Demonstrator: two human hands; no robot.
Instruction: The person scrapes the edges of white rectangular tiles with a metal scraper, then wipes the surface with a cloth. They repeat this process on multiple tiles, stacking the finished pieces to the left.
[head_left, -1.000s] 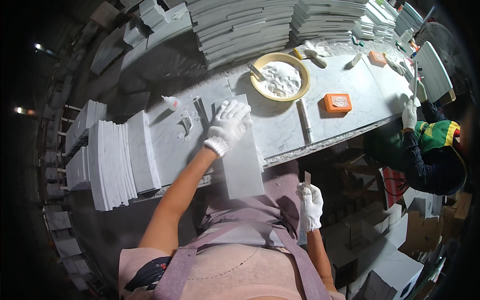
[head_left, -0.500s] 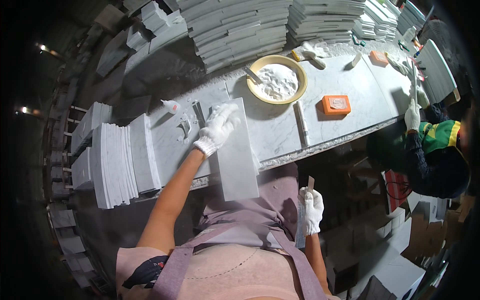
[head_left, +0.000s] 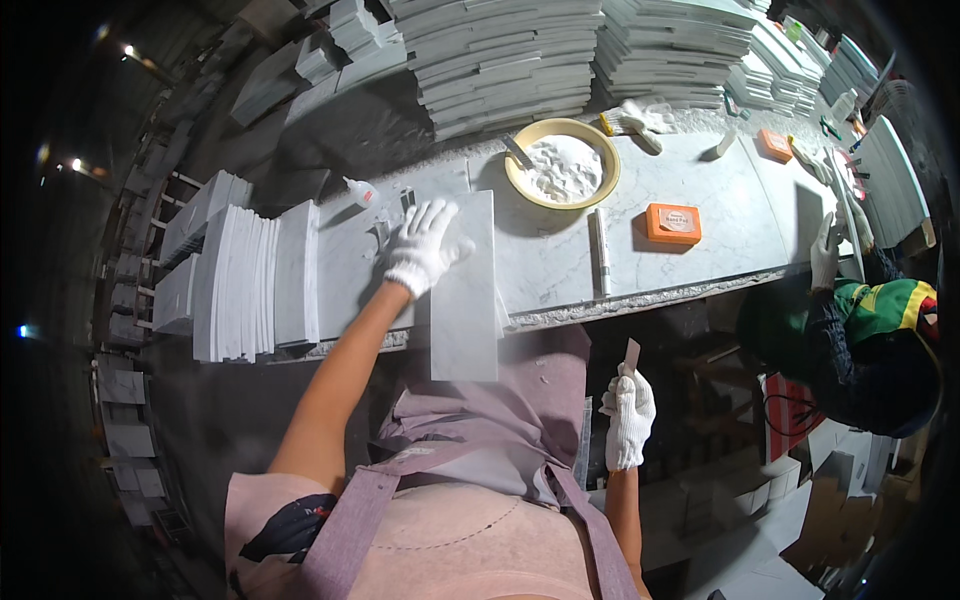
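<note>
While a slab (head_left: 465, 320) overhangs the veined table (head_left: 545, 275), lamps (head_left: 77, 165) glow.

This looks like a workshop where grey-veined stone or tile is handled. Tall uneven piles of slabs (head_left: 500, 65) rise behind the long, rough-edged surface (head_left: 550, 265), and more pieces (head_left: 240, 285) stand on edge in a row at its left end. A yellow bowl (head_left: 561, 205) of white powder (head_left: 565, 170), a squeeze bottle (head_left: 362, 192) and spare work gloves (head_left: 645, 120) (hardly household clutter) lie within reach. A co-worker (head_left: 840, 340) is along the same bench, cardboard (head_left: 835, 525) fills the lower right, and small lamps (head_left: 77, 165) dot the dark left side.
</note>
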